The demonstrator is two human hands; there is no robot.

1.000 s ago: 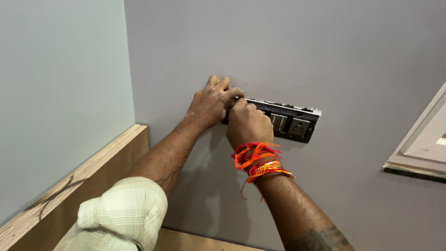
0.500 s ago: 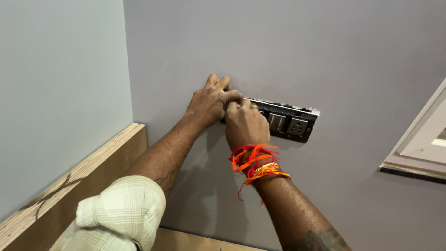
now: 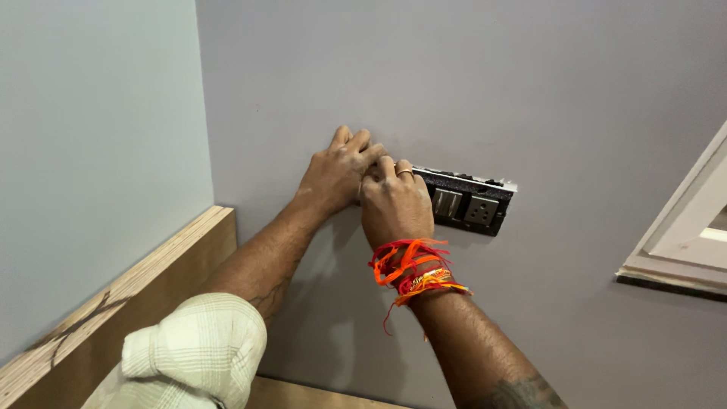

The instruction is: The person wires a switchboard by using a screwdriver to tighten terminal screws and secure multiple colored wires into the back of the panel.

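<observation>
A black switch plate (image 3: 471,204) with a switch and a socket is set in the grey wall (image 3: 454,76). White plaster shows along its top edge. My left hand (image 3: 335,173) rests against the wall at the plate's left end, fingers curled onto that edge. My right hand (image 3: 395,210) is closed over the same left end and touches the left hand's fingers. Whatever lies under the right palm is hidden. Red and orange threads (image 3: 413,269) are tied round my right wrist. A rolled pale checked sleeve (image 3: 193,356) covers my left upper arm.
A pale blue wall (image 3: 91,151) meets the grey one in a corner at the left. A plywood ledge (image 3: 144,288) runs along its base. A white moulded frame (image 3: 681,242) juts in at the right edge.
Both hands stay pressed at the plate's left end. Only the view has shifted slightly.
</observation>
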